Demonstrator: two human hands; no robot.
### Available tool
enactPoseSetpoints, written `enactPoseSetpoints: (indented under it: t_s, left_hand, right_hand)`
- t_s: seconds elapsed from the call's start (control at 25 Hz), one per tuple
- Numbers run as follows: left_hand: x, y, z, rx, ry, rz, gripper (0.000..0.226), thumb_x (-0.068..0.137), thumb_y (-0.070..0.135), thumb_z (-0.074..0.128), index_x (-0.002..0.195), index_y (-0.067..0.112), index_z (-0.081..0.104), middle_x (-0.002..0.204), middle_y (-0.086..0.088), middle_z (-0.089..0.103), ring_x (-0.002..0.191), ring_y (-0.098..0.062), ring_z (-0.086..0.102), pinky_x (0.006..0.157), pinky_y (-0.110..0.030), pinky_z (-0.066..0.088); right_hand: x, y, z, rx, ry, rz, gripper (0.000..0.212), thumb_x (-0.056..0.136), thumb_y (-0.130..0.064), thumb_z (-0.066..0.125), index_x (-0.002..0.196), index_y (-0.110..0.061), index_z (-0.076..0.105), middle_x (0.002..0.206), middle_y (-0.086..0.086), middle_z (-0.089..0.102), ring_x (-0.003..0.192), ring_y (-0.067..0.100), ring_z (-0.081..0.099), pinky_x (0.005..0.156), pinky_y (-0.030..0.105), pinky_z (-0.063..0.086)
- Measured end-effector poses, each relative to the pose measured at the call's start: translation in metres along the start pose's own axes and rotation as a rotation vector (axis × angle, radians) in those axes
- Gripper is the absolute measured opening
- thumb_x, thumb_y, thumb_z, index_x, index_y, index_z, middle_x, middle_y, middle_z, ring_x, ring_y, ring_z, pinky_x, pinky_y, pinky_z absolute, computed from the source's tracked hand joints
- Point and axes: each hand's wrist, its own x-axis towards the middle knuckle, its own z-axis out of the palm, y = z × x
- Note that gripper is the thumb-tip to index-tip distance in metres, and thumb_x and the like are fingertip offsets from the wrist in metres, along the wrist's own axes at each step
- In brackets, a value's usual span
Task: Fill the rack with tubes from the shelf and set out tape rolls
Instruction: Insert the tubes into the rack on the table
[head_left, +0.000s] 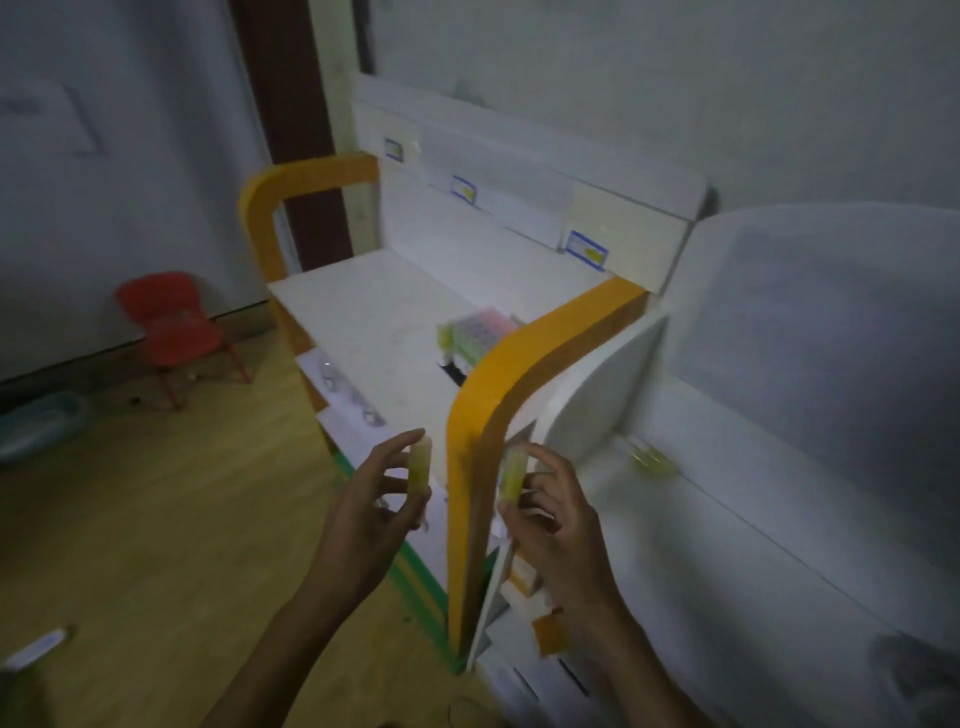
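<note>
Left grip: our left hand (374, 493) pinched a yellowish tube (420, 464) between thumb and fingertips, so we were grasping it, not clenched on nothing.
Left tube axis: it stood roughly upright, cap end up, just left of the orange edge band (470, 452).
Right grip: our right hand (556, 525) likewise held a second yellowish tube (513, 475), fingers curled round its lower part.
Right tube axis: near upright too, leaning slightly, close against the right face of the same orange-edged panel.
Between the hands: the panel stood between the two tubes, so the hands were near each other yet on opposite sides of it.
Rack: the tube rack (475, 335) sat on the white tabletop (363, 322), beyond and above both hands in the head view, partly hidden behind the curved orange band; blur kept us from counting its filled holes.
Key relation: the rack lay forward of both grips and a little right of the left tube. We judged the left hand the better placed, since it was on the tabletop's open side, while the right had the panel in its way.
Next move, our guess: carry each tube forward, keeping it upright, and lower it end first into a free hole.
Tape rolls: we could not make any out.
</note>
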Motion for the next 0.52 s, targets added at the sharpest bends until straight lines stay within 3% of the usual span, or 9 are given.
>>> enactPoseSetpoints:
  t_s: [0.12,0.2,0.32,0.52]
  left_hand:
    - [0.014,-0.023,-0.041,0.043,0.053,-0.031,0.051,0.089,0.013,0.067,0.133,0.034,0.05,0.12,0.006,0.059,0.089,-0.009,0.067,0.057,-0.037,0.058]
    - [0.028,-0.037,-0.07,0.05,0.082,-0.025,0.054,0.088,0.008,0.067,0.131,0.037,0.05,0.117,0.017,0.058,0.087,-0.008,0.066,0.055,-0.036,0.058]
    - [0.056,-0.061,-0.114,0.058,0.084,-0.006,0.055,0.088,0.005,0.067,0.13,0.036,0.051,0.114,0.028,0.057,0.086,-0.007,0.066,0.054,-0.032,0.058]
    - [0.112,-0.102,-0.173,0.03,-0.006,0.033,0.053,0.087,0.003,0.067,0.123,0.039,0.053,0.109,0.023,0.061,0.087,-0.005,0.065,0.056,-0.022,0.055]
  right_hand:
    - [0.023,-0.003,0.054,-0.014,-0.124,-0.04,0.05,0.09,-0.018,0.067,0.13,-0.042,0.048,0.107,-0.009,0.066,0.096,0.01,0.065,0.075,0.026,0.055]
    - [0.041,-0.003,0.092,-0.029,-0.143,-0.077,0.048,0.09,-0.016,0.066,0.128,-0.041,0.049,0.105,-0.004,0.065,0.092,0.012,0.065,0.072,0.027,0.056]
    - [0.072,-0.002,0.142,-0.073,-0.132,-0.079,0.048,0.091,-0.02,0.065,0.127,-0.045,0.047,0.103,-0.009,0.065,0.09,0.008,0.065,0.072,0.023,0.055]
    - [0.121,0.008,0.193,-0.117,0.047,0.003,0.047,0.09,-0.022,0.066,0.127,-0.046,0.047,0.099,-0.006,0.068,0.089,0.008,0.065,0.076,0.026,0.055]
